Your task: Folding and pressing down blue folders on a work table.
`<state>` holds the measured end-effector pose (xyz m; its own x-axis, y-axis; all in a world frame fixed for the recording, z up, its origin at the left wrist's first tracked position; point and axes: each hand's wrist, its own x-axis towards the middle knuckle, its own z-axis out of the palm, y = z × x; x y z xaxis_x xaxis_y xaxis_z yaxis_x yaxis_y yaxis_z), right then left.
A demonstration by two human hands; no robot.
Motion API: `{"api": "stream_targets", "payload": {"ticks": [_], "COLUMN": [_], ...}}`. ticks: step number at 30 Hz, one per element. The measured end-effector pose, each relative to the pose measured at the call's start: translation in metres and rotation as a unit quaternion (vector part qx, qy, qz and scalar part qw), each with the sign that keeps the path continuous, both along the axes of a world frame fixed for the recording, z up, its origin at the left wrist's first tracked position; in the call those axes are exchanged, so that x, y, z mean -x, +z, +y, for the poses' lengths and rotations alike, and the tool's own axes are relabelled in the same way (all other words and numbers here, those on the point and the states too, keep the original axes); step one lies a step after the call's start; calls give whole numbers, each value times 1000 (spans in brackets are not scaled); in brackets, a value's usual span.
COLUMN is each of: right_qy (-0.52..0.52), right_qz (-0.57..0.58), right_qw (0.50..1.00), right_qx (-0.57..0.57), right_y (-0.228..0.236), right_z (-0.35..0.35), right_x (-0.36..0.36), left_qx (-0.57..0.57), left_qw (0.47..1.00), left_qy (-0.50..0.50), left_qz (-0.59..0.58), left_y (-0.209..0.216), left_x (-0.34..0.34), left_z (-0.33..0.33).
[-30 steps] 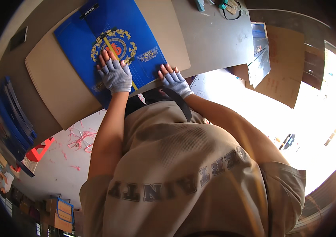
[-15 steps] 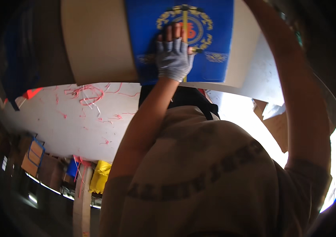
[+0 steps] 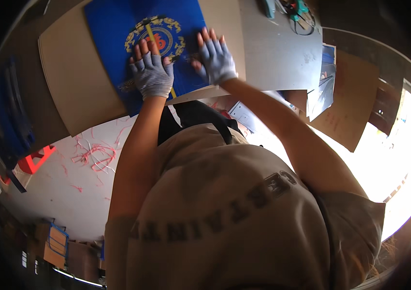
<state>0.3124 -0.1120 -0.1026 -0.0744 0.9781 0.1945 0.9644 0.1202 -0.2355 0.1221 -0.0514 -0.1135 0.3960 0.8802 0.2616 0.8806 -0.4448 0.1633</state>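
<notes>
A blue printed cardboard sheet point(image 3: 106, 38) with a round gold emblem and a yellow strip lies on a larger brown cardboard sheet point(image 3: 70, 72) on the table. My left hand point(image 3: 152, 72), in a striped fingerless glove, rests flat on the blue sheet just below the emblem, its fingers stretched out. To its right my right hand point(image 3: 215, 55), gloved the same way, lies over the blue sheet's right edge with fingers spread. Neither hand holds anything.
On the grey tabletop point(image 3: 273, 58) at the far right lies a green-handled tool point(image 3: 299, 9). Large brown cardboard sheets point(image 3: 343, 96) stand off the table's right side. Red and white strings point(image 3: 96, 154) litter the floor beside a red plastic object point(image 3: 36, 159) at left.
My right hand has come down from beyond the upper edge onto the blue sheet's right side. My left hand stays flat on the sheet. The view has shifted, showing more table at right.
</notes>
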Motion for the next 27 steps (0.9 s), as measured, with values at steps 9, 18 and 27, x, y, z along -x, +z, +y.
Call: {"api": "stream_targets", "payload": {"ticks": [9,18,27], "right_qy": [95,-385,-354], "right_qz": [39,-154,-98], "right_qw": [984,908,927], "right_qx": [147,62,75], "right_y": [8,13,27], "right_z": [-125,89,138], "right_x": [3,-173,-134], "left_qx": [-25,19,78], "left_qw": [1000,1000,997], "left_qy": [-6,-3,1], "left_qz": [15,18,1], "left_y": [1,6,4], "left_x": [2,4,20], "left_z": [0,-2,-10]}}
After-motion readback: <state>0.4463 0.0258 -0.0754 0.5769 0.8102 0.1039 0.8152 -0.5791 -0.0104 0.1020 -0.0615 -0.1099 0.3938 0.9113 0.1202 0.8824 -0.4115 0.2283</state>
